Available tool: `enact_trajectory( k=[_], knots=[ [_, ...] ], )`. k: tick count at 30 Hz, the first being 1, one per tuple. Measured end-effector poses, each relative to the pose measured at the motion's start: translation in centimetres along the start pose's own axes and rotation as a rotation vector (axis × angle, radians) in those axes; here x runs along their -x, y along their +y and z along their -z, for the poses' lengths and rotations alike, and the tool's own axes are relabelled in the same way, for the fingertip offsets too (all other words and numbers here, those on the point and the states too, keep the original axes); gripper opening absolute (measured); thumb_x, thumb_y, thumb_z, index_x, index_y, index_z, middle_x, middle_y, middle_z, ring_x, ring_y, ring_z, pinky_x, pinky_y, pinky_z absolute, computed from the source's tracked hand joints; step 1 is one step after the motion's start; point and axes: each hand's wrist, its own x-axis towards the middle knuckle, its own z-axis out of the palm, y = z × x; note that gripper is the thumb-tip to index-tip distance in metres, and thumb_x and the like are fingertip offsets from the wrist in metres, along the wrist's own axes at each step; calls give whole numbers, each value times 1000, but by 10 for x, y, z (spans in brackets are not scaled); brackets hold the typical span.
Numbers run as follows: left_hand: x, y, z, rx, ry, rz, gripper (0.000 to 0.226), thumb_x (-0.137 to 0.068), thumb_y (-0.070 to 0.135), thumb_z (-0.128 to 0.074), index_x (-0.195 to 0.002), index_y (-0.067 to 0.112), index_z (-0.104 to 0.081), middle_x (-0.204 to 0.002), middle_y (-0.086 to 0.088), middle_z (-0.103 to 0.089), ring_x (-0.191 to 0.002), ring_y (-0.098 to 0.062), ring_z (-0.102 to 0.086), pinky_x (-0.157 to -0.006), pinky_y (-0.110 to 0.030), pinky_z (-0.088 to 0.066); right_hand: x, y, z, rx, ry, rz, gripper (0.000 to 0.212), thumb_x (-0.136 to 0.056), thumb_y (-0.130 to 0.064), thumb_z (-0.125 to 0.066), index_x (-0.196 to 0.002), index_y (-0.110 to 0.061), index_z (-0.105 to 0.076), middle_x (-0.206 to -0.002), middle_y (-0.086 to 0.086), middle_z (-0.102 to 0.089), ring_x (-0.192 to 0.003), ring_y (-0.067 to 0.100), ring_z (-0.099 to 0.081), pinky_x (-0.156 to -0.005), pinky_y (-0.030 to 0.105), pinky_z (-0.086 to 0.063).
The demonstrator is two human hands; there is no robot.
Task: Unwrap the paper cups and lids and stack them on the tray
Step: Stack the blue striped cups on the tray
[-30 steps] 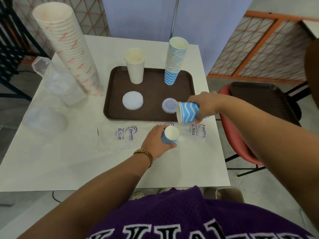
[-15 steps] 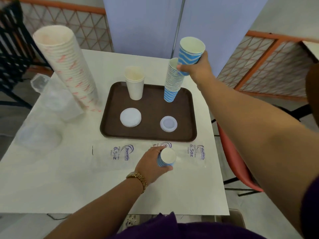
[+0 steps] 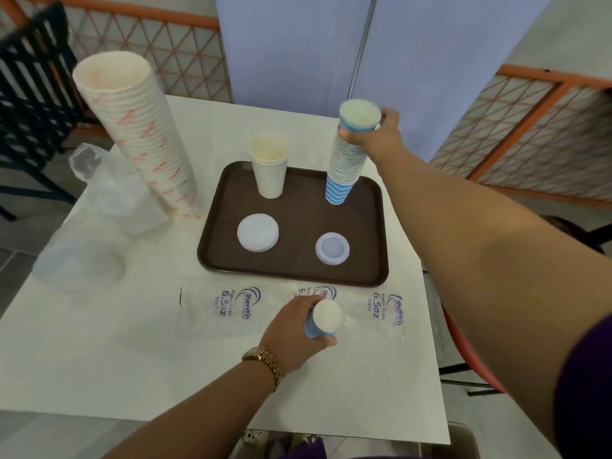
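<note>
A brown tray lies mid-table. On its far right stands a tall stack of blue-and-white striped cups. My right hand grips the top blue cup, seated on that stack. My left hand holds a short stack of blue cups upright over the clear printed wrapper near the front edge. A few plain white cups stand on the tray's far left. A pile of white lids and a smaller translucent lid lie on the tray's near half.
A tall leaning stack of white cups with red marks stands left of the tray. Crumpled clear plastic wrap lies at the table's left. A red chair sits at the right edge, orange mesh fencing behind.
My right hand carried a blue cup from beside the tray's front up to the blue stack and lowered it onto the top. My left hand kept its cups in place.
</note>
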Motion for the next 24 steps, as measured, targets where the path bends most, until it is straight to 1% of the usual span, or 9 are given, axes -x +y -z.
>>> enact_trajectory(
  k=[2,4,7,9,11,14,17,20,24],
  knots=[
    [1,2,1,1,-5,4,68,-68,37,-84,-126,30,-51,-117,18,-50,-110,-1,-48,-87,2,-30,15,11,3,-37,-19,-79,135,-44,-56,-89,-152,-21,-17,-156,7,-27,-143,27,-30,-116,51,-28],
    [1,3,2,1,-10,2,66,-70,35,-84,-127,29,-51,-116,18,-49,-110,-2,-48,-84,2,-29,33,30,3,-43,-19,-109,126,-62,-48,-89,-155,-18,-10,-161,7,-20,-147,28,-22,-117,52,-26],
    [2,8,4,-1,-32,11,68,-72,32,-84,-130,26,-49,-117,15,-47,-113,-5,-47,-92,-11,-32,71,57,3,64,-22,-158,104,-76,-50,-79,-154,-21,-17,-160,6,-26,-145,29,-29,-116,50,-31],
    [5,12,5,6,-42,24,73,-73,31,-84,-135,24,-46,-125,10,-48,-122,-10,-46,-98,-16,-32,100,64,7,187,-135,-123,86,-83,-47,-74,-151,-19,-30,-156,5,-35,-140,26,-39,-110,39,-38],
    [9,13,6,5,-39,46,84,-73,32,-84,-143,22,-39,-138,4,-44,-130,-13,-42,-104,-19,-29,128,62,14,331,-342,-40,69,-87,-44,-71,-145,-18,-43,-148,2,-45,-131,20,-47,-99,29,-39],
    [19,11,10,-16,-30,63,92,-73,32,-83,-148,19,-31,-146,0,-38,-134,-14,-37,-104,-17,-23,171,45,18,642,-584,111,48,-88,-44,-68,-127,-19,-59,-128,-1,-58,-108,16,-56,-90,28,-44],
    [28,6,16,-46,-16,70,90,-74,32,-82,-148,19,-32,-145,-3,-40,-134,-16,-38,-105,-18,-25,215,25,8,1133,-669,434,47,-90,-52,-59,-122,-17,-59,-120,1,-59,-102,20,-57,-81,35,-49],
    [37,0,22,-75,4,90,90,-76,35,-81,-149,19,-31,-148,-3,-37,-137,-18,-36,-112,-28,-29,257,18,-14,1501,-734,776,46,-93,-50,-53,-126,-18,-55,-119,5,-57,-102,23,-59,-69,32,-43],
    [49,-10,28,-90,37,127,92,-76,40,-80,-151,22,-29,-153,-2,-33,-139,-18,-34,-113,-32,-30,285,38,-52,2010,-776,874,51,-94,-41,-54,-137,-14,-50,-131,10,-53,-118,29,-53,-97,40,-44]
  ],
)
